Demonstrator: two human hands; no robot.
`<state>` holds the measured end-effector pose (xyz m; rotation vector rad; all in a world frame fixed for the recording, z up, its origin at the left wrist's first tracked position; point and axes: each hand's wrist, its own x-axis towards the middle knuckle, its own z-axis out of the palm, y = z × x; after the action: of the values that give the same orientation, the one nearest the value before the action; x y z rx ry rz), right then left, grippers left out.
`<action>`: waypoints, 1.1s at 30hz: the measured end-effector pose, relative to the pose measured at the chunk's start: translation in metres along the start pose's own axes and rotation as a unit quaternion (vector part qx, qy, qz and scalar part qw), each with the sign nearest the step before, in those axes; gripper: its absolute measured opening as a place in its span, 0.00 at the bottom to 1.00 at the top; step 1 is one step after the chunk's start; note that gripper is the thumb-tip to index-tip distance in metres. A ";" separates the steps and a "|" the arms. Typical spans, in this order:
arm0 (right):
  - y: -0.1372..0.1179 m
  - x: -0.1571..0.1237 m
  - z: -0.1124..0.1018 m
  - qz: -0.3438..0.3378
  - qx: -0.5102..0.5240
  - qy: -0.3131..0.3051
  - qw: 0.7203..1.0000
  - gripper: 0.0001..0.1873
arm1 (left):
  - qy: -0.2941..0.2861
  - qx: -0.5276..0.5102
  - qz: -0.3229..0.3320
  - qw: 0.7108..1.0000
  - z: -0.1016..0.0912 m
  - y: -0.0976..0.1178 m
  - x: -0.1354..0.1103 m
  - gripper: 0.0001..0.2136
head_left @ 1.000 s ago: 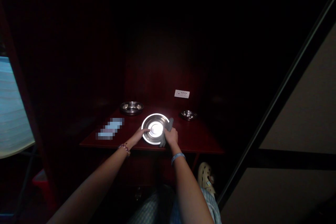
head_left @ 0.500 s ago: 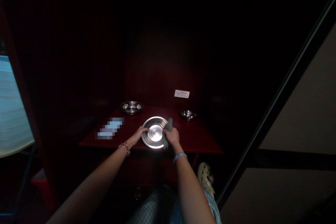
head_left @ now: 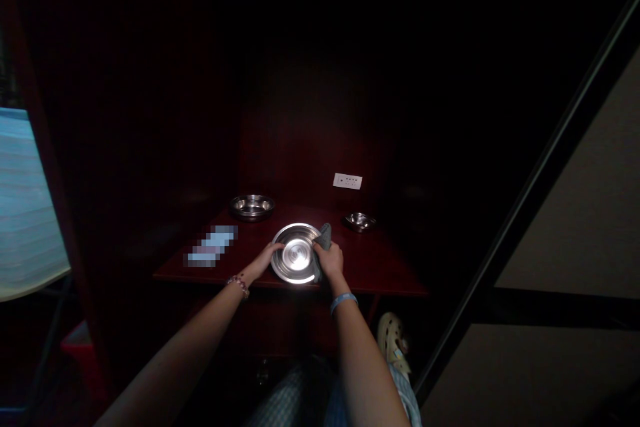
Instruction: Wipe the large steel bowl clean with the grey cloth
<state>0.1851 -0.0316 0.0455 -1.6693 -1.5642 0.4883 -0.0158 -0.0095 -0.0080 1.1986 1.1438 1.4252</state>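
A shiny round metal basin (head_left: 296, 255) is tilted toward me near the front edge of the dark red desk (head_left: 385, 270). My left hand (head_left: 263, 260) grips its left rim, thumb over the inside and fingers hidden beneath. At the opposite rim, my right hand (head_left: 330, 259) is closed on a grey cloth (head_left: 325, 235), which is folded against the basin's edge. Behind it to the left stands a wide metal bowl (head_left: 252, 207). A smaller metal dish (head_left: 360, 221) sits at the back right.
A pixelated flat item (head_left: 212, 246) lies on the desk's left side. On the back wall is a white socket panel (head_left: 347, 181). A cream clog (head_left: 393, 340) shows below the desk on the right, and a red bin (head_left: 83, 350) stands low on the left.
Both hands stay on the basin, and the cloth at its right rim has shifted slightly. The whole view has moved a little.
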 end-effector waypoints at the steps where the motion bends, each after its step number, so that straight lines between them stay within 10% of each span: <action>1: -0.001 0.000 0.000 -0.004 0.002 0.007 1.000 0.18 | -0.002 0.001 0.001 1.000 0.000 0.001 0.000 0.15; 12: -0.006 -0.002 0.001 -0.002 0.176 0.074 0.982 0.22 | 0.012 -0.083 -0.006 0.996 0.002 0.003 0.003 0.19; 26: -0.009 0.015 -0.002 0.040 0.680 0.104 0.725 0.30 | 0.011 -0.119 -0.008 0.993 0.003 0.002 0.003 0.24; 33: 0.006 0.023 -0.006 0.020 0.721 0.142 0.677 0.26 | 0.010 -0.108 -0.008 0.994 0.003 0.008 0.000 0.23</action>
<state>0.1970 -0.0110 0.0502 -0.4322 -0.4459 1.0401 -0.0136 -0.0106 -0.0001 1.0234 0.9824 1.5082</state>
